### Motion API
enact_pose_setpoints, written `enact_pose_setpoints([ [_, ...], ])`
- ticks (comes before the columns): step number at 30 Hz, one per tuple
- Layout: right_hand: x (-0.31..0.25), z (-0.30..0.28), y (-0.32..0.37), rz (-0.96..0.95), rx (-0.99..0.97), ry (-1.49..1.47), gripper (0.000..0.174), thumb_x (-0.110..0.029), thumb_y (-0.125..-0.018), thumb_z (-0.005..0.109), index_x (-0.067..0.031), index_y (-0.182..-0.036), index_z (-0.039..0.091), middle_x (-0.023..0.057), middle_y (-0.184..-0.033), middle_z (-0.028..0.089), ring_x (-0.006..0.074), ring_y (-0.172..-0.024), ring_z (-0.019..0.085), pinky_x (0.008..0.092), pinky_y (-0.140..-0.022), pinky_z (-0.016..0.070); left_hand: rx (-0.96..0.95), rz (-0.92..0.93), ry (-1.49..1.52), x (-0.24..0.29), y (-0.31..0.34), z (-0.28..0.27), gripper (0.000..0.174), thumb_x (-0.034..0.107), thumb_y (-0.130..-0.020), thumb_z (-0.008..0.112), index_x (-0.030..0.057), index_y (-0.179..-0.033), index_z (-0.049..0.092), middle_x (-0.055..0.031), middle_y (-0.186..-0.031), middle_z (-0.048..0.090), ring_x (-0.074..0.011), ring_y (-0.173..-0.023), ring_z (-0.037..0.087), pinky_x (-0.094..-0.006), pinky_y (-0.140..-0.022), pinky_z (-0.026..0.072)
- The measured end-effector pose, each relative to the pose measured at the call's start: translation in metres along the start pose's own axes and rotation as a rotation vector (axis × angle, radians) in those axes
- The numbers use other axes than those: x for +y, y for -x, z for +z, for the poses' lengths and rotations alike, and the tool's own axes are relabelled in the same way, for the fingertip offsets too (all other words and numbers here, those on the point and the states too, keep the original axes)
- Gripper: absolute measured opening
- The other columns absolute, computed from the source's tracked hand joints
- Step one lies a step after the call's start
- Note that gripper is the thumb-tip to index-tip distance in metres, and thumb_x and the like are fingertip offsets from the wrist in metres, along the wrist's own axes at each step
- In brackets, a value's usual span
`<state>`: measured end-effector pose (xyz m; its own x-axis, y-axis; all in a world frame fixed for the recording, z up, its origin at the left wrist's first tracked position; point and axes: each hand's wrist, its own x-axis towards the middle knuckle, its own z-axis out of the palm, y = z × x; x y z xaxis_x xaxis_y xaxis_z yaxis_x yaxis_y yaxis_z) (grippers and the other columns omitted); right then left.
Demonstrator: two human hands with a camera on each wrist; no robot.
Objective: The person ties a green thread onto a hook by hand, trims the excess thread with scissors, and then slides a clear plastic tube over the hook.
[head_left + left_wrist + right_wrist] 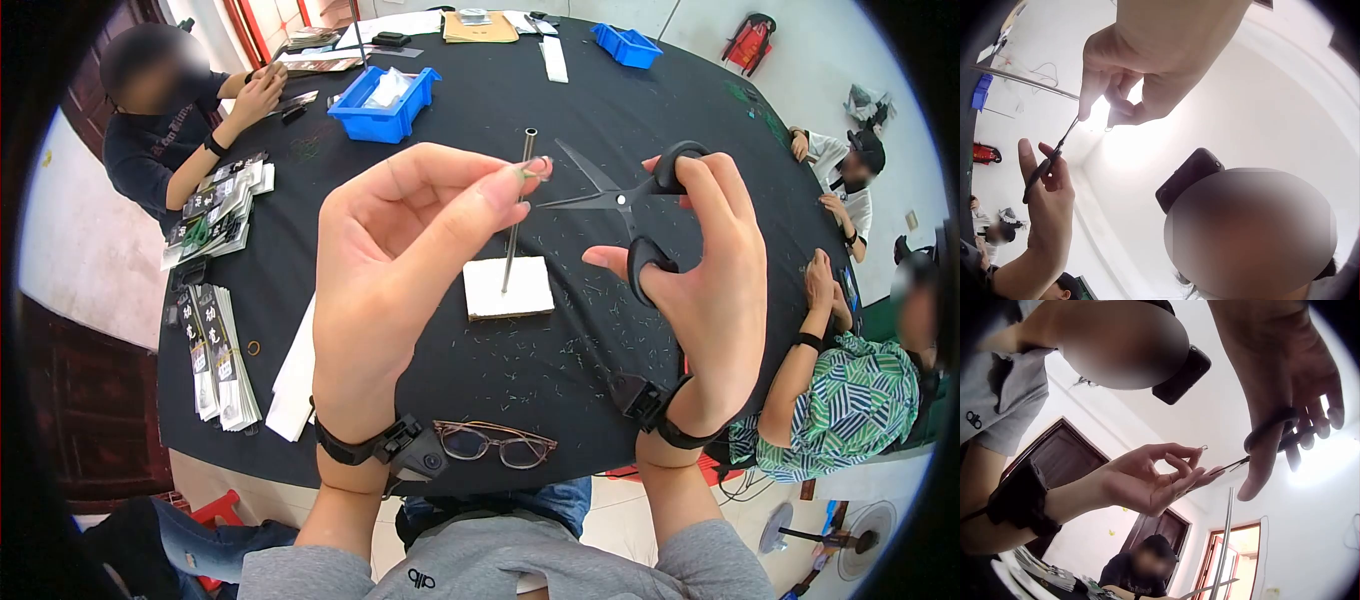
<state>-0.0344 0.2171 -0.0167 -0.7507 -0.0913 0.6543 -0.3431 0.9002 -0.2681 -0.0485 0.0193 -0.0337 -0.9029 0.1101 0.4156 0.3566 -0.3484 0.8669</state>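
My left hand point(385, 240) pinches a small loop of thin, shiny material point(541, 168) between thumb and index finger, raised over the table. In the right wrist view the loop point(1204, 448) pokes out past the fingertips. My right hand point(715, 250) holds black-handled scissors point(621, 200), thumb in one ring and fingers at the other. The blades stand apart, pointing at the left fingertips, with the lower blade's tip close beside them. Behind the left fingertips a thin metal rod point(509, 255) rises from a white block point(508, 297) on the table.
Glasses point(465, 445) lie at the table's near edge. Small clippings are scattered on the black cloth point(590, 340). Printed packets point(215, 350) lie at left, near white strips point(293, 385). Blue bins point(385, 120) stand farther back. Other people sit around the table.
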Motion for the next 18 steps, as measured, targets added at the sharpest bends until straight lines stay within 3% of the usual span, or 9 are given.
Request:
enact_pose_setpoints([
  [4, 0.008, -0.002, -0.001, -0.083, -0.009, -0.085, 0.058, -0.016, -0.053, 0.087, 0.0019, -0.098, 0.056, 0.0050, -0.089, 0.054, 0.0164, -0.076, 0.054, 0.0272, -0.066, 0.0440, 0.022, 0.028, -0.046, 0.001, -0.001, -0.003, 0.017, 0.010, -0.090, 0.058, -0.0043, -0.098, 0.064, -0.0169, -0.094, 0.068, -0.0302, -0.099, 0.066, -0.0278, -0.080, 0.0554],
  [6, 0.002, -0.008, -0.002, 0.009, -0.036, -0.102, 0.059, -0.019, -0.053, 0.088, 0.0014, -0.098, 0.056, 0.0026, -0.087, 0.052, 0.0112, -0.071, 0.047, 0.0238, -0.060, 0.0388, 0.030, 0.030, -0.043, 0.001, 0.000, -0.002, 0.018, 0.011, -0.090, 0.059, -0.0041, -0.098, 0.064, -0.0165, -0.093, 0.068, -0.0299, -0.097, 0.067, -0.0274, -0.080, 0.0554],
  [9, 0.007, -0.010, -0.001, -0.007, -0.023, -0.091, 0.058, -0.019, -0.054, 0.088, -0.0003, -0.100, 0.057, 0.0005, -0.086, 0.051, 0.0083, -0.069, 0.043, 0.0220, -0.057, 0.0339, 0.044, 0.025, -0.044, 0.003, 0.001, 0.002, 0.018, 0.012, -0.090, 0.059, -0.0036, -0.097, 0.064, -0.0151, -0.092, 0.068, -0.0290, -0.094, 0.068, -0.0267, -0.078, 0.0553],
  [18, 0.016, -0.020, -0.001, 0.070, 0.122, -0.061, 0.053, -0.022, -0.063, 0.088, -0.0024, -0.103, 0.058, -0.0036, -0.078, 0.046, 0.0056, -0.069, 0.039, 0.0199, -0.057, 0.0310, 0.049, -0.011, -0.007, 0.012, 0.008, 0.011, 0.015, 0.013, -0.090, 0.059, -0.0011, -0.092, 0.064, -0.0102, -0.088, 0.067, -0.0269, -0.090, 0.070, -0.0228, -0.065, 0.0531],
])
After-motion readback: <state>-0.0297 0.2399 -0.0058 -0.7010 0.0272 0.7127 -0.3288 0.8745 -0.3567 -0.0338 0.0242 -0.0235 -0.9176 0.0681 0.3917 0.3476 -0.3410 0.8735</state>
